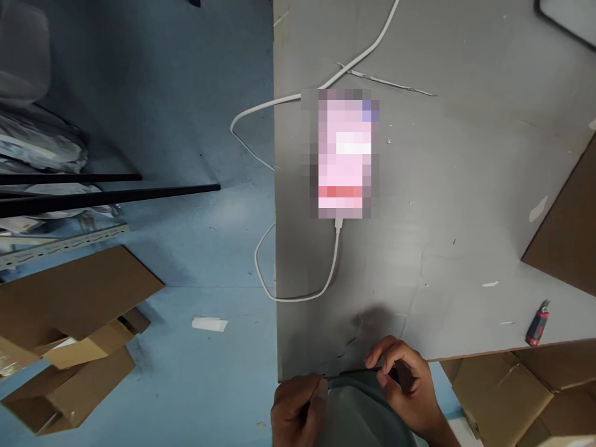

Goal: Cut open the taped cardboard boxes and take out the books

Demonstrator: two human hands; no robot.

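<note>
At the table's near edge, my left hand [298,411] is closed, its fingers curled and their inner side hidden. My right hand [410,380] rests at the same edge with fingers loosely bent and apart, nothing visible between them. A grey-green garment [358,410] shows between both hands. Farther up the grey table [465,186] lies a phone-shaped device [345,161], blurred by large pixels, with a pink and white lit face. A white cable [328,279] plugs into its near end and loops over the table's left edge. Neither hand touches the device.
A red and black cutter-like tool [537,325] lies near the right front edge. A cardboard box [568,217] stands on the right, with more cartons [507,391] below. Left, over the blue floor [209,248], are open boxes [84,304] and black bars [139,194].
</note>
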